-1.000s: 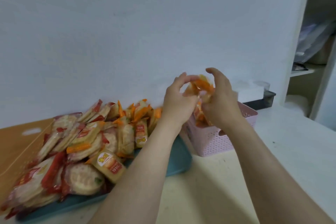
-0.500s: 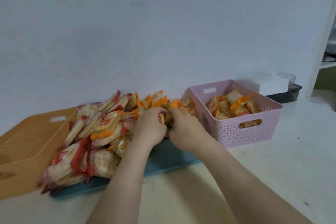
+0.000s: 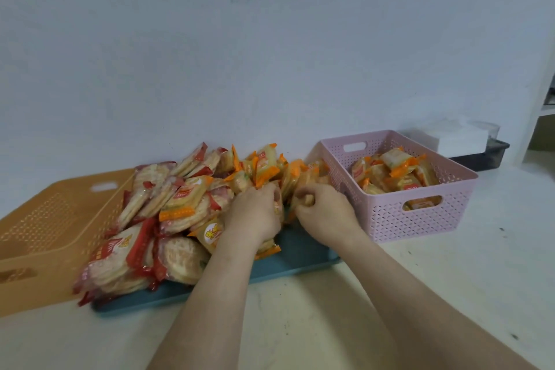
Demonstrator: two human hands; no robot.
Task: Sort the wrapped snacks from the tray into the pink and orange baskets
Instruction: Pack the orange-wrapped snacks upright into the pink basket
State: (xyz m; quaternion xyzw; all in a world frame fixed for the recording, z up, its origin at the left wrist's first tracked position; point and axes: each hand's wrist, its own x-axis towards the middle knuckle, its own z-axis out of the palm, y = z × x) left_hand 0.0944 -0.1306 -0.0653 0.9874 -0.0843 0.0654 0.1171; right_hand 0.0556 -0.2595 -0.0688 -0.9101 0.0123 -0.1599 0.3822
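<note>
A blue tray (image 3: 303, 258) holds a heap of wrapped snacks: red-wrapped round crackers (image 3: 132, 252) on its left, orange-wrapped ones (image 3: 264, 168) at the back. My left hand (image 3: 255, 213) and right hand (image 3: 324, 213) sit side by side on the heap's right part, fingers curled into orange-wrapped packets. The pink basket (image 3: 420, 219) stands right of the tray with several orange-wrapped snacks (image 3: 393, 174) inside. The orange basket (image 3: 39, 237) stands left of the tray; I see no snacks in the part that shows.
A white wall rises right behind the tray and baskets. Behind the pink basket sits a dark tray (image 3: 480, 156) with white things on it. A shelf edge (image 3: 540, 111) shows at far right. The cream tabletop (image 3: 450, 294) spreads in front.
Both hands dropped from above the pink basket, where they held orange-wrapped snacks, back left to the heap on the tray and dug into it. The view shifted left.
</note>
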